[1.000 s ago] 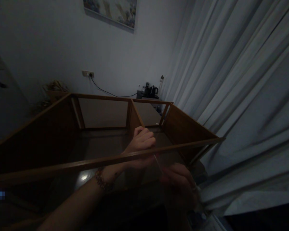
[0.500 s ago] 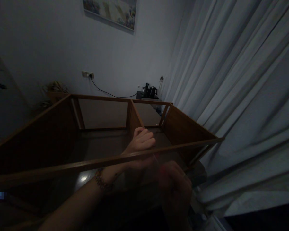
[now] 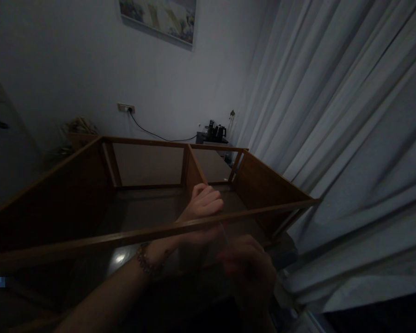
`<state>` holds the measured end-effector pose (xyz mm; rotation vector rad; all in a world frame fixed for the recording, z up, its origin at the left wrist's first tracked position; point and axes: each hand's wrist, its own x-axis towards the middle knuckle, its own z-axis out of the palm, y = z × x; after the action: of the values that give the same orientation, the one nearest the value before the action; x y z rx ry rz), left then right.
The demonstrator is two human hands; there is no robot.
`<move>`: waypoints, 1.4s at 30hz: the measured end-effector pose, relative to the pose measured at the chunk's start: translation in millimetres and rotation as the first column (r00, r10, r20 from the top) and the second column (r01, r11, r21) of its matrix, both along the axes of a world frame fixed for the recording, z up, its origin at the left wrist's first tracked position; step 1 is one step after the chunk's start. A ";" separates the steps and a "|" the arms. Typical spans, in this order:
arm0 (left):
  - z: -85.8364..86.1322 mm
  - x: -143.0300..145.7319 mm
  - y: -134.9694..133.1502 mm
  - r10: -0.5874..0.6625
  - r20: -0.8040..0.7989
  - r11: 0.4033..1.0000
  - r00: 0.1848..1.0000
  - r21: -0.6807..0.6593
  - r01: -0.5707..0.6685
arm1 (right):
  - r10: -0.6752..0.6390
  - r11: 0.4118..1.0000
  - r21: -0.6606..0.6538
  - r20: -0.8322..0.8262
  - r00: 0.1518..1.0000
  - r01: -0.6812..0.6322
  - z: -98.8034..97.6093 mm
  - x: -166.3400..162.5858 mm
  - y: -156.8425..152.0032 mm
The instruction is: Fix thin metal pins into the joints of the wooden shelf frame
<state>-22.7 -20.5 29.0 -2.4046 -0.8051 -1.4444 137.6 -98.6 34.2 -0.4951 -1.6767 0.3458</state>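
Note:
A brown wooden cabinet frame (image 3: 90,239) lies open side up in a dim room. My left hand (image 3: 204,202) reaches over its front rail, fingers curled on the near end of the centre divider (image 3: 193,167). A beaded bracelet (image 3: 144,259) sits on that wrist. My right hand (image 3: 250,264) is just below the rail, dark and blurred. It is closed around a thin metal tool (image 3: 224,231) whose shaft points up at the rail beside my left hand.
Pale curtains (image 3: 333,138) hang close along the frame's right side. On the far wall a cable runs from a socket (image 3: 126,107) to a small table with a kettle (image 3: 219,131). A picture (image 3: 159,16) hangs above.
My right hand has shifted slightly left and up toward the rail with the thin tool. My left hand has stayed on the divider.

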 end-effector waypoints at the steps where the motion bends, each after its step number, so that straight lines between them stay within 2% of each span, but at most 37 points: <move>1: 0.0 0.1 -0.1 -0.001 0.003 1.000 1.000 0.003 0.001 | 0.017 1.000 0.001 0.012 1.000 -0.017 1.1 1.5 0.3; 5: -0.2 0.5 -0.8 -0.008 0.014 1.000 1.000 0.007 0.008 | 0.099 0.995 0.001 0.140 0.985 -0.100 5.7 11.3 1.0; 11: 0.7 0.5 -0.8 -0.021 0.023 1.000 1.000 -0.017 0.021 | 0.077 0.997 0.006 0.236 0.969 -0.081 6.6 21.1 0.9; 15: 2.4 -0.5 -2.5 -0.050 0.024 0.999 0.998 -0.021 0.050 | 0.047 0.996 0.062 0.195 0.980 -0.060 -3.3 17.0 3.5; 19: 2.6 -1.2 -2.8 -0.066 0.026 0.998 0.997 -0.006 0.066 | -0.055 0.989 0.142 0.103 0.993 0.040 -7.1 7.1 5.5; 24: 0.8 -1.5 -0.6 -0.074 0.014 0.997 0.997 0.012 0.074 | -0.114 0.955 0.285 0.078 0.990 0.087 -3.5 -2.4 8.5; 27: 0.6 -1.3 -0.5 -0.079 0.017 0.997 0.997 0.021 0.078 | -0.181 0.927 0.339 0.028 0.983 0.161 -6.7 -4.9 11.8; 30: 1.5 -1.2 -1.5 -0.074 0.020 0.997 0.997 0.025 0.074 | -0.248 0.916 0.306 -0.078 0.966 0.260 -14.4 -8.5 13.3; 33: 2.3 -1.3 -2.3 -0.071 0.020 0.997 0.997 0.026 0.071 | -0.279 0.940 0.141 -0.206 0.938 0.311 -23.2 -13.0 11.2; 36: 1.9 -1.3 -1.9 -0.072 0.024 0.997 0.997 0.021 0.071 | -0.203 0.971 0.061 -0.286 0.936 0.230 -29.6 -14.4 7.8; 39: 1.0 -0.8 -0.7 -0.064 0.035 0.998 0.997 0.011 0.063 | -0.082 0.988 0.107 -0.246 0.966 0.111 -34.5 -11.7 5.9; 42: 0.7 -0.2 -0.2 -0.059 0.038 0.998 0.998 0.004 0.059 | -0.031 0.995 0.087 -0.208 0.978 0.050 -40.5 -8.4 6.4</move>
<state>-22.9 -20.7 29.7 -2.4253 -0.7452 -1.5163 129.2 -92.2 -6.3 -0.4096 -1.4717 0.2787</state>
